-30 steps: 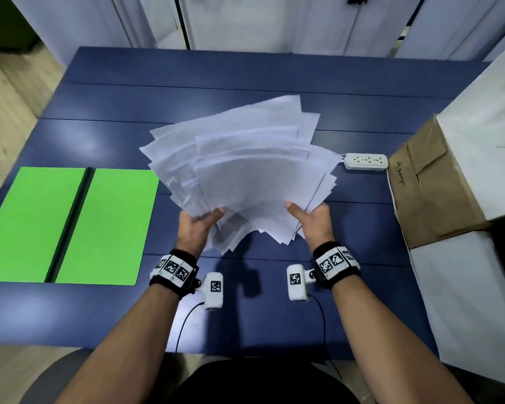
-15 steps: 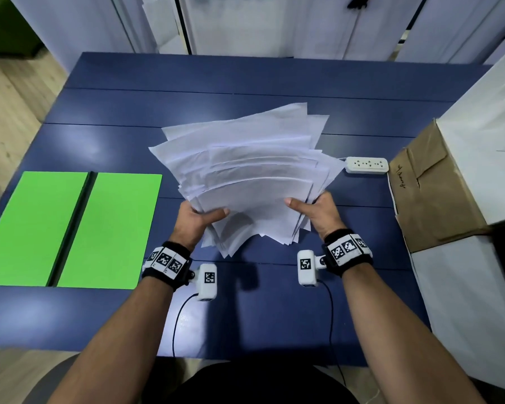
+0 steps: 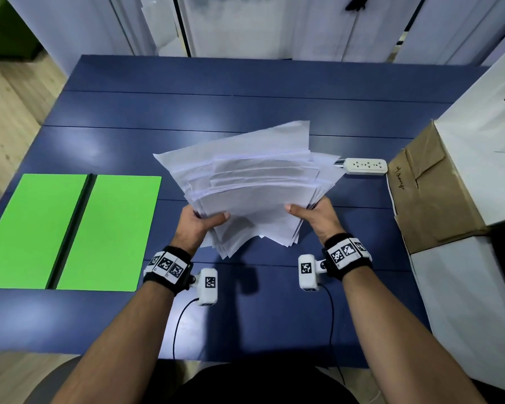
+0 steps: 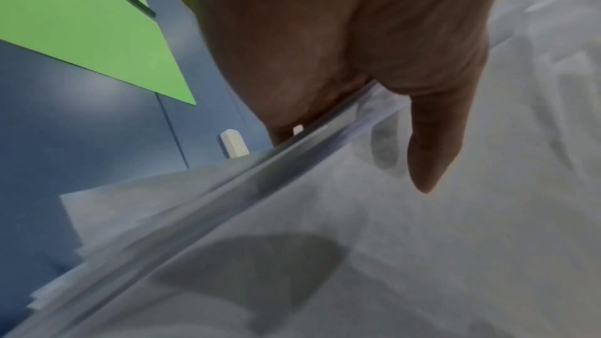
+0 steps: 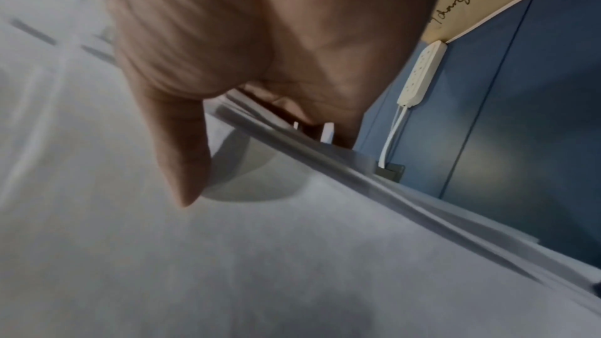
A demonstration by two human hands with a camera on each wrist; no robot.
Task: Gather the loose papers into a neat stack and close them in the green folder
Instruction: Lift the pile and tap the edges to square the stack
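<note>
A fanned, uneven bundle of white papers (image 3: 254, 185) is held above the middle of the blue table (image 3: 245, 91). My left hand (image 3: 200, 221) pinches its left side, thumb on top and fingers hidden underneath. My right hand (image 3: 312, 212) pinches the right side the same way. In the left wrist view the thumb lies on the top sheet of the papers (image 4: 422, 240); the right wrist view shows the same on the papers (image 5: 227, 253). The green folder (image 3: 70, 231) lies open and flat at the table's left, its dark spine running down the middle; the folder (image 4: 81, 22) also shows in the left wrist view.
A white power strip (image 3: 365, 166) lies on the table just right of the papers. A brown paper-wrapped box (image 3: 429, 193) and white boxes (image 3: 478, 135) crowd the right edge. White cupboard doors (image 3: 274, 24) stand behind the table.
The bundle has dropped lower and tilted flatter toward the table. Both hands have shifted slightly away from me while keeping their pinch on its sides.
</note>
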